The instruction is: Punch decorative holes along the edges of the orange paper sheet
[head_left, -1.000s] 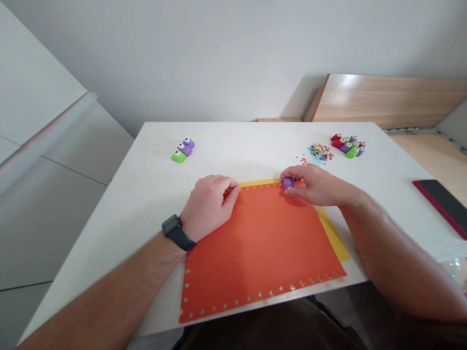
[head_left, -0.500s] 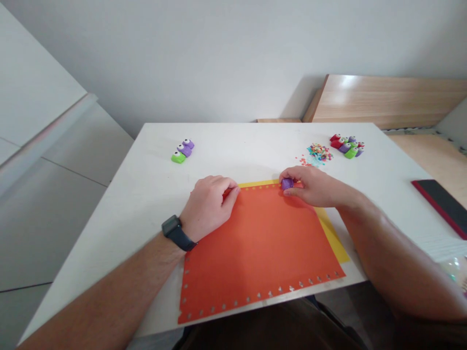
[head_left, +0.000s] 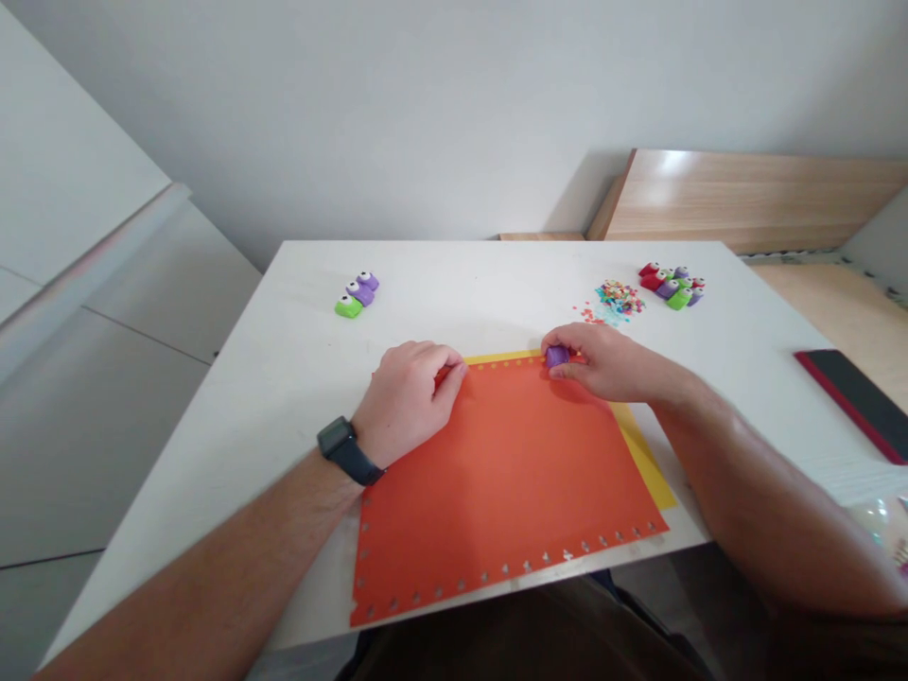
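An orange sheet of paper (head_left: 497, 463) with small punched shapes along its edges lies on the table. A yellow sheet (head_left: 645, 459) shows from under its far and right edges. My left hand (head_left: 411, 397), with a dark watch on the wrist, is closed on the far edge of the orange sheet, thumb against the fingers. At the far edge, farther right, my right hand (head_left: 596, 359) grips a purple craft punch (head_left: 557, 357) between thumb and fingers. The punch sits over the sheet's edge; its underside is hidden.
A heap of coloured paper bits (head_left: 617, 303) lies beyond my right hand. Several red, green and purple punches (head_left: 673, 284) are grouped at the far right, and three more punches (head_left: 359, 293) at the far left. A black and red flat object (head_left: 855, 402) lies on the right.
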Tool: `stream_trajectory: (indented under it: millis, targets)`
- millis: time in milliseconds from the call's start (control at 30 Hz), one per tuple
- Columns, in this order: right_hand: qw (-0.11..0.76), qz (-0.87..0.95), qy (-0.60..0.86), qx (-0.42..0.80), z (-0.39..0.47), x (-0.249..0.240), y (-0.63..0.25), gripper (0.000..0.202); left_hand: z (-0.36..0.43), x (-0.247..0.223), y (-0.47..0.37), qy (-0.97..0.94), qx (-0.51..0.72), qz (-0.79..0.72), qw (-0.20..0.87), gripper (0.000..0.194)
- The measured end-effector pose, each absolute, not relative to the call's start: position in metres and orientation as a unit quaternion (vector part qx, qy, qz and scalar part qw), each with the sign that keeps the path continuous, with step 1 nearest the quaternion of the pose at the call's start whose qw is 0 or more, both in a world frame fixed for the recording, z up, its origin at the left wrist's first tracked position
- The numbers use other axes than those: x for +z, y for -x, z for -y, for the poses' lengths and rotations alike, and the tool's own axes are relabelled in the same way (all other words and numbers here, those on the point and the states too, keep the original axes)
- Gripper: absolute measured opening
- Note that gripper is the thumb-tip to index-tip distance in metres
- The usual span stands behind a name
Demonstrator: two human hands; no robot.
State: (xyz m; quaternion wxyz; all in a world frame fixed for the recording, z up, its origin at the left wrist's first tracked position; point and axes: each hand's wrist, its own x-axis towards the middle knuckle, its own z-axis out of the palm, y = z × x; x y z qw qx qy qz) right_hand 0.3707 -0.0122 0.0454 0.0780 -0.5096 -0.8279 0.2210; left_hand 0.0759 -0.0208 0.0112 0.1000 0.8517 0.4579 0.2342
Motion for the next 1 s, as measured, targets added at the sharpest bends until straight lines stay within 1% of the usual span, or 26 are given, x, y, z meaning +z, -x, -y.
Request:
stream_trajectory:
  millis: [433, 867, 1000]
  targets:
    - [0.085, 0.827, 0.501, 0.239, 0.015, 0.049, -0.373, 0.028, 0.019, 0.011, -0.075, -0.852, 0.223, -0.462, 0.102, 0.021]
    - [0.063, 0.815, 0.517, 0.254, 0.010, 0.057, -0.386, 0.021, 0.019, 0.010, -0.075, -0.850, 0.226, -0.463, 0.107, 0.021]
    - [0.058, 0.810, 0.524, 0.255, 0.009, 0.056, -0.387, 0.022, 0.019, 0.011, -0.075, -0.848, 0.229, -0.467, 0.103, 0.020]
